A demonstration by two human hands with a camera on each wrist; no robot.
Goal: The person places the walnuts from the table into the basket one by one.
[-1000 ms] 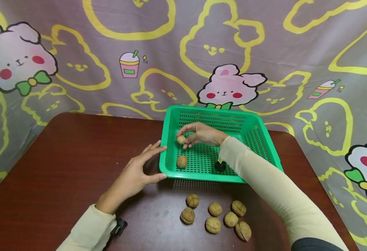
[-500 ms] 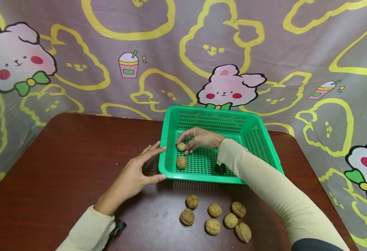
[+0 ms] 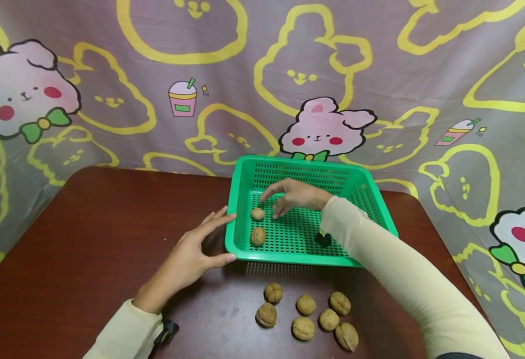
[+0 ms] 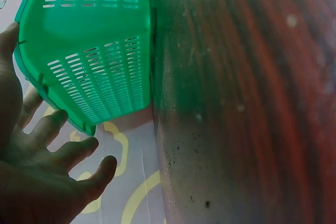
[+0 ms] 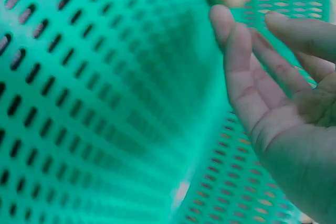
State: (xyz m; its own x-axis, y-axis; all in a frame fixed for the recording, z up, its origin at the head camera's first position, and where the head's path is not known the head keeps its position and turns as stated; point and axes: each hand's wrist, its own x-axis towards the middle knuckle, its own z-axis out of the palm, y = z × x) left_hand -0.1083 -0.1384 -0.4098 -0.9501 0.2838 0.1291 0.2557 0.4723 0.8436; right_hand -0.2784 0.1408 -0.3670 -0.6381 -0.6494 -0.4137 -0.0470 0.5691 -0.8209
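Two walnuts lie in the green basket (image 3: 244, 249), near its left wall: the farther walnut (image 3: 257, 214) sits just beside the fingertips of the right hand (image 3: 294, 195), and the nearer walnut (image 3: 258, 236) rests close in front of it. The right hand hangs over the basket floor with its fingers loosely spread and nothing held; the wrist view shows the palm bare. The left hand (image 3: 189, 256) lies flat and spread against the basket's left corner, thumb and fingers straight on the rim. Six loose walnuts (image 3: 304, 315) wait in a cluster on the tabletop (image 3: 87, 234) in front of the basket, so by this count roughly a quarter of the moving looks done and the larger share is left. The tabletop is dark reddish-brown wood with rounded corners. Behind it hangs a mauve cloth backdrop (image 3: 379, 75) printed with pink rabbits, yellow outlines and small drink cups.
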